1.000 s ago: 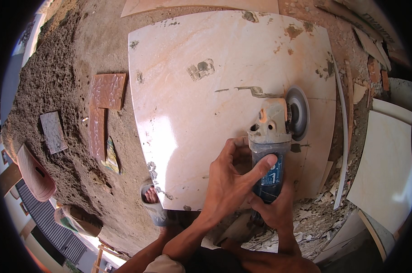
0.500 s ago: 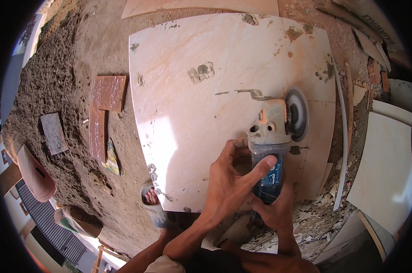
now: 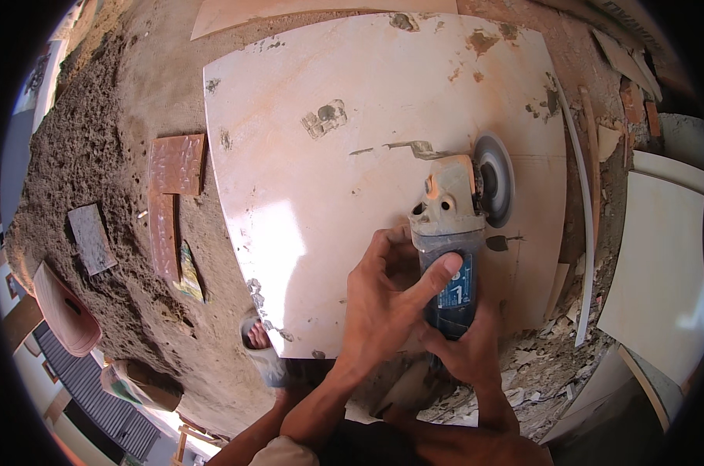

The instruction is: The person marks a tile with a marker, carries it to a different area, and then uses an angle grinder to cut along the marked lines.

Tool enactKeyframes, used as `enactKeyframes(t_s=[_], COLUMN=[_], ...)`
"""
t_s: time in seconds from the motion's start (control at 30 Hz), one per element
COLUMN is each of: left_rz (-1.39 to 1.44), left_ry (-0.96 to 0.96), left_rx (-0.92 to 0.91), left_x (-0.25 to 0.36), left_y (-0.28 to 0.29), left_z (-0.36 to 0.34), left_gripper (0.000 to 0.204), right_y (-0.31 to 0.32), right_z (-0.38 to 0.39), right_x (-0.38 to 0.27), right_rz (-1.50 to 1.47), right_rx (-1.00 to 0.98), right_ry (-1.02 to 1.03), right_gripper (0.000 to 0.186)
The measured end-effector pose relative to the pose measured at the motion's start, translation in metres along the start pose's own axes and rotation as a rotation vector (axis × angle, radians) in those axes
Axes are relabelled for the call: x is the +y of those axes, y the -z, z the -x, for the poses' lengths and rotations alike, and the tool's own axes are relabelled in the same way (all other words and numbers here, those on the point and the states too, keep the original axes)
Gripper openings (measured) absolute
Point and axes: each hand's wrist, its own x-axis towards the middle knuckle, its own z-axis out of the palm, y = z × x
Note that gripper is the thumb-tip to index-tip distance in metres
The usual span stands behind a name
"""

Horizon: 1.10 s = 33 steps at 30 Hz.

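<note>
An angle grinder [image 3: 449,241] with a dusty grey-orange head and a dark blue body is held over a large cream tile [image 3: 290,171]. Its round grey disc [image 3: 495,180] stands on edge at the tile's right part, beside a thin line across the surface; whether disc and tile touch I cannot tell. My left hand [image 3: 379,299] is closed around the body from the left, thumb lying along the top. From the right, my right hand [image 3: 470,342] grips the rear of the body. Some fingers of both hands are hidden by the tool.
A foot [image 3: 257,335] rests by the tile's lower left corner. Brown tile pieces [image 3: 164,233] lie on rough soil to the left. A narrow pale strip [image 3: 583,233], rubble [image 3: 523,380] and another cream tile [image 3: 651,248] are on the right.
The whole view has shifted slightly, so everything sits a little further left and up. Grinder and both hands keep nearly the same place over the tile, with the same grip.
</note>
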Motion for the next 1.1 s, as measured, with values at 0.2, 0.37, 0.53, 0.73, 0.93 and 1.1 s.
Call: enactKeyframes(t_s=[0.2, 0.37, 0.53, 0.73, 0.93, 1.1], left_rz=[0.003, -0.073, -0.124, -0.143, -0.158, -0.149], left_ry=[-0.031, -0.048, -0.066, -0.063, -0.056, -0.107], left_rx=[0.005, 0.017, 0.025, 0.028, 0.039, 0.072], left_x=[-0.004, -0.013, -0.015, -0.016, -0.017, -0.024], left_y=[-0.005, -0.005, -0.007, -0.011, -0.013, -0.016], left_z=[0.003, 0.006, 0.01, 0.013, 0.015, 0.014], left_gripper=[0.062, 0.061, 0.065, 0.067, 0.068, 0.064], right_y=[0.003, 0.003, 0.002, 0.008, 0.01, 0.01], right_z=[0.004, 0.007, 0.01, 0.013, 0.015, 0.015], right_x=[0.009, 0.012, 0.016, 0.017, 0.017, 0.018], right_rz=[-0.041, -0.049, -0.1, -0.114, -0.127, -0.102], right_rx=[-0.009, -0.013, 0.0, -0.021, -0.022, -0.01], right_ry=[0.003, 0.002, 0.039, 0.025, 0.003, 0.03], right_gripper=[0.067, 0.066, 0.065, 0.063, 0.063, 0.062])
